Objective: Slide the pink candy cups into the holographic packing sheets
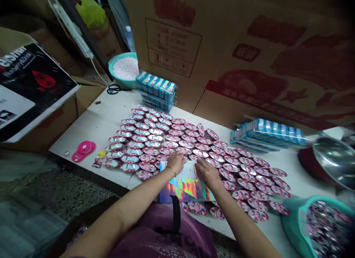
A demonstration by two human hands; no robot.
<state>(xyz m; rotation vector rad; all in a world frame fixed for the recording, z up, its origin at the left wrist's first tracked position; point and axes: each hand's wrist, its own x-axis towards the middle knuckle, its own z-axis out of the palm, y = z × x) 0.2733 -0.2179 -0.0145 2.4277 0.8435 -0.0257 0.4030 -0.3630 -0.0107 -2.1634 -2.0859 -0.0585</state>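
Observation:
A shiny holographic sheet point(188, 186) lies in front of me, with rainbow colours across its near part. My left hand point(176, 163) is closed at its far left edge, fingers curled, a bracelet on the wrist. At the far right edge, my right hand point(206, 173) is closed as well, its fingers bent over the sheet. Beneath and around the sheet spread many oval red-and-silver pieces point(200, 153), set in slanted rows. Those on the left side point(130, 159) carry shiny silver tops, while those on the right point(245, 184) show pink round middles.
Stacked blue packs point(156, 86) and more blue packs point(266, 132) stand along a big carton point(172, 40). A bowl of white pellets point(124, 68), scissors point(116, 89) and a pink tape dispenser point(84, 150) are leftward. Rightward are a teal tub point(296, 217) and a metal bowl point(332, 158).

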